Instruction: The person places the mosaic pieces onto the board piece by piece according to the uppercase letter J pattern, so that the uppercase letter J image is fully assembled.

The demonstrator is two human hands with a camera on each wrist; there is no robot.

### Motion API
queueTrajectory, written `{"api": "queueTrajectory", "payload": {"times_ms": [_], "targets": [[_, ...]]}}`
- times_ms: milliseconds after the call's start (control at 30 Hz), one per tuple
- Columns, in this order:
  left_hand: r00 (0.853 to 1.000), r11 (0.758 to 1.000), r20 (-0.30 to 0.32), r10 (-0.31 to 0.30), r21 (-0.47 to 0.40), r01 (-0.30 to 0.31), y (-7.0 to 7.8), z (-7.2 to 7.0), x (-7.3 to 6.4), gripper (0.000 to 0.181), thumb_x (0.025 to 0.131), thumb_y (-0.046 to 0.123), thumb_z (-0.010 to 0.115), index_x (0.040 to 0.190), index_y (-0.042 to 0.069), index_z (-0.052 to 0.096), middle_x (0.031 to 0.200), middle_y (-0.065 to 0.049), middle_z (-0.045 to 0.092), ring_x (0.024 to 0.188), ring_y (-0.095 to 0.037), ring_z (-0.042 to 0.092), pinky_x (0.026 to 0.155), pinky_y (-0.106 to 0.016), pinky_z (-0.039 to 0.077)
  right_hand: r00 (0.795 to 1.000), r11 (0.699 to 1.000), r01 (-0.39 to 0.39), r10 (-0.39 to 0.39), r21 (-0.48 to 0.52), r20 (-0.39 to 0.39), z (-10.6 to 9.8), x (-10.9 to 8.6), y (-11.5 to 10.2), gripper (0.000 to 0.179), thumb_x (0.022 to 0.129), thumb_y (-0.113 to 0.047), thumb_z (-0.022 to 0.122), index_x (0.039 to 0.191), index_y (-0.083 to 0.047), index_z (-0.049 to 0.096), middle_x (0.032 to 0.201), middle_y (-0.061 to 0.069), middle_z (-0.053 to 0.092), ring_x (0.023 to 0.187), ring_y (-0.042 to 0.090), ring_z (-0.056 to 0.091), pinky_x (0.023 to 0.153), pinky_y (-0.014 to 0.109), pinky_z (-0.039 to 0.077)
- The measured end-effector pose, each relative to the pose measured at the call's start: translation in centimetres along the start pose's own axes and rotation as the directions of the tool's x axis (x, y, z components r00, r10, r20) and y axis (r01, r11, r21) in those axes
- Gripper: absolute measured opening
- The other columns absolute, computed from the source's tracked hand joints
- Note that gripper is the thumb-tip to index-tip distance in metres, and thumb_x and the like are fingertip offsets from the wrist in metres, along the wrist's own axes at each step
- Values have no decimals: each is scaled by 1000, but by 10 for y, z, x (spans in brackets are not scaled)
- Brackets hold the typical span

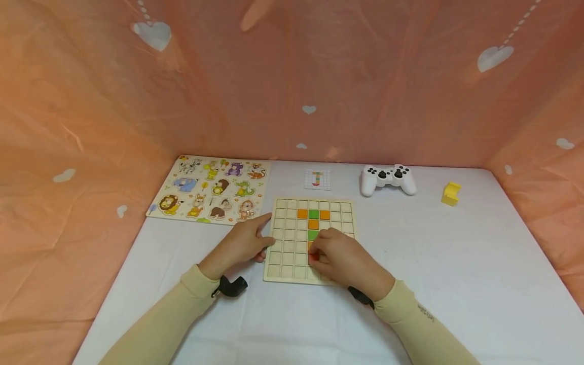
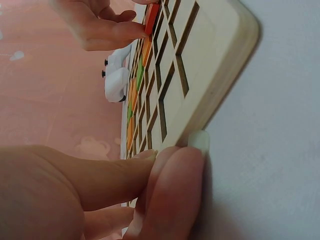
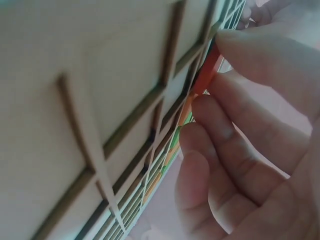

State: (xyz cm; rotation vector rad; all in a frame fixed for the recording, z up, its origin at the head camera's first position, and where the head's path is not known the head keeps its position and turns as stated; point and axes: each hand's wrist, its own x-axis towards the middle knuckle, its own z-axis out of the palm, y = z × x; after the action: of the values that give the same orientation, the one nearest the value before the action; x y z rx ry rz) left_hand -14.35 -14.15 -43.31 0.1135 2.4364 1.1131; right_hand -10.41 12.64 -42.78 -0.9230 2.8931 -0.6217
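A wooden grid board lies at the middle of the table. Orange and green square tiles sit in its cells, three across the upper part and several in a column below. With thumb and fingers my left hand grips the board's left edge. My right hand is over the lower part of the column, pinching a red tile between thumb and fingertips. In the left wrist view that red tile stands tilted at a cell below an orange one. The head view mostly hides it behind the fingers.
Behind the board lies a small card with a coloured grid pattern. An animal puzzle board is at the back left. Toward the back right are a white game controller and a small yellow block-like object. Orange cloth surrounds the table.
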Motion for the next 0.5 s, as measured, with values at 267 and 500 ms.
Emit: {"api": "queueTrajectory", "payload": {"times_ms": [267, 500], "targets": [[1000, 1000, 4, 13, 7, -13, -1, 0, 0, 80, 103, 19, 75, 171, 14, 33, 68, -7, 68, 55, -16, 68, 60, -28, 58, 1000, 1000, 6, -6, -11, -2, 1, 0, -1, 5, 93, -18, 83, 91, -19, 79, 91, -7, 64, 90, 10, 58, 76, 26, 56], [1000, 1000, 2, 17, 3, -17, -1, 0, 0, 80, 103, 19, 75, 171, 13, 33, 68, -7, 68, 55, -15, 68, 59, -28, 58, 1000, 1000, 7, -7, -9, -1, 1, 0, -1, 4, 92, -16, 84, 91, -18, 80, 91, -6, 64, 90, 10, 57, 78, 26, 57]]}}
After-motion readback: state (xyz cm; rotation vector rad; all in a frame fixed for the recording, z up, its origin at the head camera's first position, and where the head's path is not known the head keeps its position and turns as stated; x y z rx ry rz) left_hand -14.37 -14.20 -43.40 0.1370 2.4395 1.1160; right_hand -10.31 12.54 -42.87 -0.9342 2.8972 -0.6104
